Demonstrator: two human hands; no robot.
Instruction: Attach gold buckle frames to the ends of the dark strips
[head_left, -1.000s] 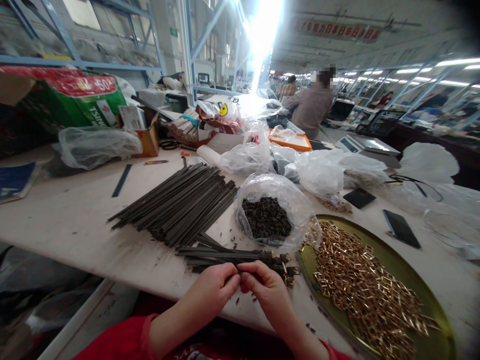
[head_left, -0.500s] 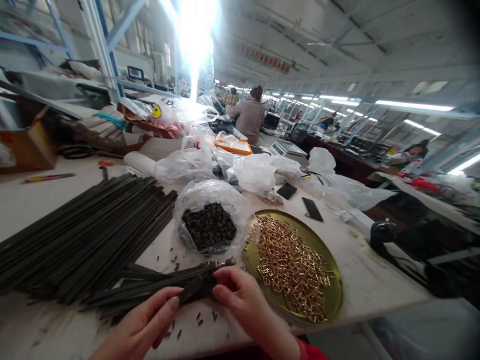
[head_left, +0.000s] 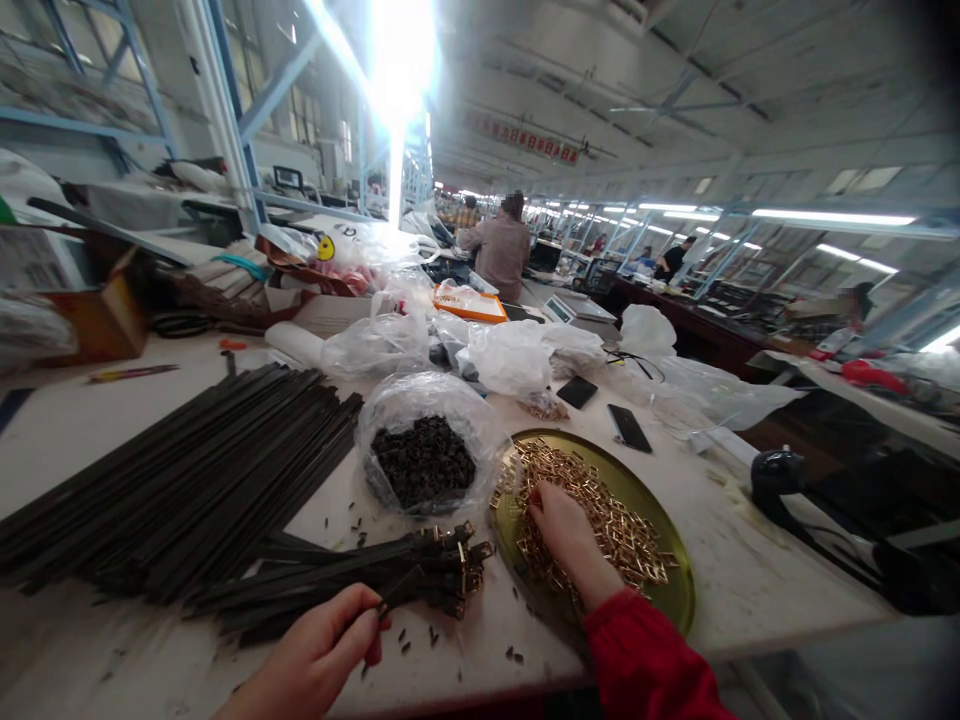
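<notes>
My left hand [head_left: 322,655] pinches the end of a thin black strap [head_left: 405,590] near the table's front edge. That strap lies over a small stack of black straps with gold buckles [head_left: 360,580]. My right hand [head_left: 562,530] reaches into the round brass tray [head_left: 667,585] and rests on the heap of gold buckles [head_left: 600,520], fingers curled down among them. A clear bag of small dark loops [head_left: 424,460] stands just left of the tray. A large pile of plain black straps [head_left: 172,480] spreads to the left.
Two dark phones [head_left: 628,428] lie behind the tray. Plastic bags [head_left: 510,355], a cardboard box [head_left: 101,315] and an orange tray [head_left: 469,300] crowd the back. A person [head_left: 501,250] sits farther along the bench. Small dark scraps dot the white table [head_left: 750,580].
My right hand has let go of the strap and moved right into the tray of gold buckles. My left hand still holds the strap. The view shifted slightly.
</notes>
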